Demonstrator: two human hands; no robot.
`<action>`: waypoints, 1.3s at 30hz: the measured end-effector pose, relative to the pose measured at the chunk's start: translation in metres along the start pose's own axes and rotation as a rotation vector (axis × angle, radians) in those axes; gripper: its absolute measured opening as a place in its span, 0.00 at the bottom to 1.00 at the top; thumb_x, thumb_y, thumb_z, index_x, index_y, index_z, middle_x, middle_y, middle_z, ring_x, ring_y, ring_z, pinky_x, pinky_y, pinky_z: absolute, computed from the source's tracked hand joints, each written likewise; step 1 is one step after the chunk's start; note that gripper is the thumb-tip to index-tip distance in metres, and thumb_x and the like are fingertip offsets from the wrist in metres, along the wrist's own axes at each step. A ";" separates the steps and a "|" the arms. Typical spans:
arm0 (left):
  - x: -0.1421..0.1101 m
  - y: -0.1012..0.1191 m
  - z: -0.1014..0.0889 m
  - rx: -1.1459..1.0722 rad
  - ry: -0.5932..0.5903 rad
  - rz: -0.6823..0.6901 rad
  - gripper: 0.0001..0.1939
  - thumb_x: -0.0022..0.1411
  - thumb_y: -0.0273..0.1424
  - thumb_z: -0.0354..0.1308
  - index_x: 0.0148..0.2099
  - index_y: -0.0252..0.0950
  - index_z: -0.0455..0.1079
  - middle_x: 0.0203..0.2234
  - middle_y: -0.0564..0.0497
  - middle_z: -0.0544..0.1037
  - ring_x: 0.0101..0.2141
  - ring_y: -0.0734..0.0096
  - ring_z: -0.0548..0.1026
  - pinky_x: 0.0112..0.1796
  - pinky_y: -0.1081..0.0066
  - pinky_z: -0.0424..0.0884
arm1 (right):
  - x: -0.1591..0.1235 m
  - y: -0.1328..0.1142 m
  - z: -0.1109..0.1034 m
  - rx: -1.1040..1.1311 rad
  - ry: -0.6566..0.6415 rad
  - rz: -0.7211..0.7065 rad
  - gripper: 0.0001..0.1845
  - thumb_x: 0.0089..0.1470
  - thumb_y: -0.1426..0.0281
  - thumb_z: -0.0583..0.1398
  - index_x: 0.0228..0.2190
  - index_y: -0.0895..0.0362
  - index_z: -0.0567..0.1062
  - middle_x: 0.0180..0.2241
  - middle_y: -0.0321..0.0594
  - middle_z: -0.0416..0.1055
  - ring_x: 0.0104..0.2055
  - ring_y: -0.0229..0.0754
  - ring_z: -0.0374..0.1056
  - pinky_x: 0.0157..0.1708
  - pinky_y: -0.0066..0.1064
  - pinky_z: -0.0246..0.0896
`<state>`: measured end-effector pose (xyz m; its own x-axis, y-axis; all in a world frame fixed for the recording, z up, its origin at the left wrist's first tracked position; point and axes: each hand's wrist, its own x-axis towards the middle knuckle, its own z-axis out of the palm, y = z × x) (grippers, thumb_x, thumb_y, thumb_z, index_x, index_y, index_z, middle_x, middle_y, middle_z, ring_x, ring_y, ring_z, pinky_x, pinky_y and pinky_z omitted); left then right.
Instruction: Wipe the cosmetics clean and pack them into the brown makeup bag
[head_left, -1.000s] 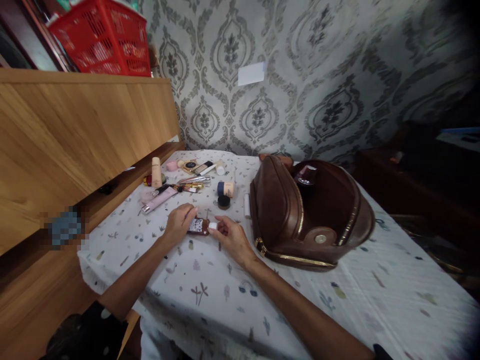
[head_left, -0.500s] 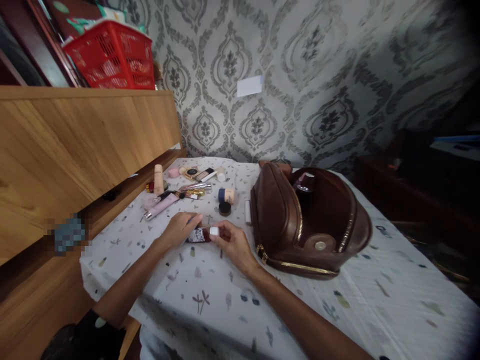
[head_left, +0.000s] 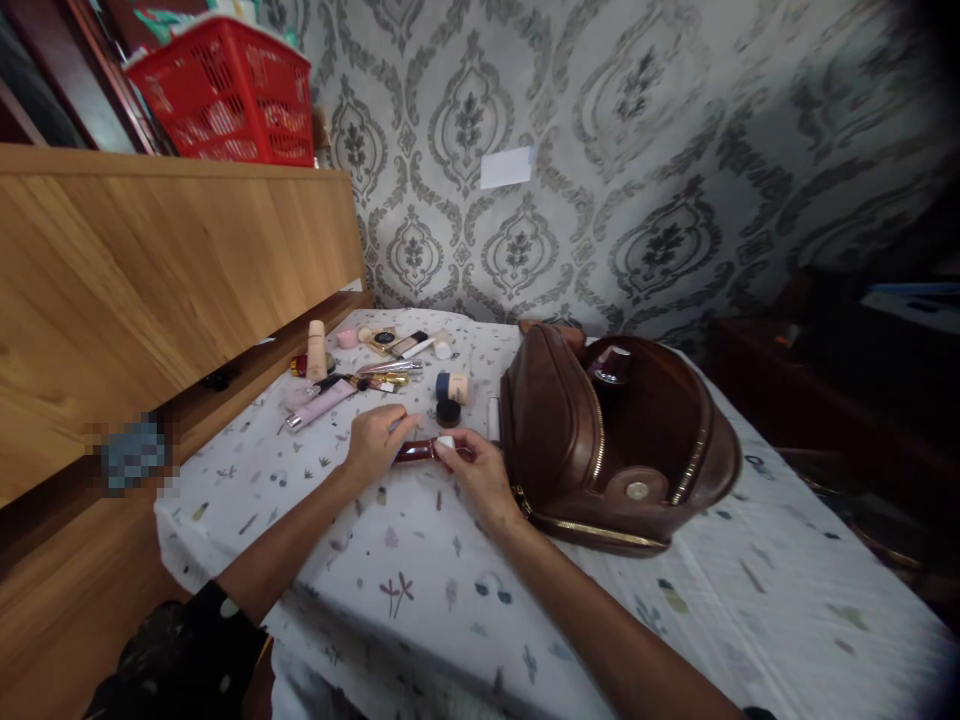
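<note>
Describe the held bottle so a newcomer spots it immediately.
Find the big brown bag. Just left of it, the left hand and right hand hold the bottle between them. Unlike the nearby pale pink tube, it is dark reddish-brown with a white cap.

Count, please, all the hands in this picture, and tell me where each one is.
2. The left hand is at one end of the brown bottle; the right hand is at its white cap. No other hand shows.

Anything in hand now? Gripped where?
Yes, a brown bottle. The left hand holds it by the end away from the white cap; the right hand pinches the cap between thumb and fingers.
</note>
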<state>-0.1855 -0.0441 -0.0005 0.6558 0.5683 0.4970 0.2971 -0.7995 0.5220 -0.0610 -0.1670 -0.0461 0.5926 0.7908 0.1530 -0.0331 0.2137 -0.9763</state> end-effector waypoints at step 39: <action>0.003 0.035 0.010 -0.330 -0.068 0.293 0.20 0.72 0.38 0.45 0.31 0.37 0.70 0.27 0.49 0.74 0.32 0.67 0.71 0.38 0.67 0.66 | -0.006 -0.009 0.007 0.282 -0.122 0.108 0.25 0.40 0.52 0.72 0.34 0.57 0.76 0.28 0.35 0.74 0.31 0.40 0.68 0.35 0.30 0.61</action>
<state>-0.1664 -0.0721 0.0125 0.7266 0.3045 0.6159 -0.1378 -0.8137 0.5648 -0.0703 -0.1696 -0.0368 0.4731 0.8769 0.0845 -0.3225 0.2617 -0.9097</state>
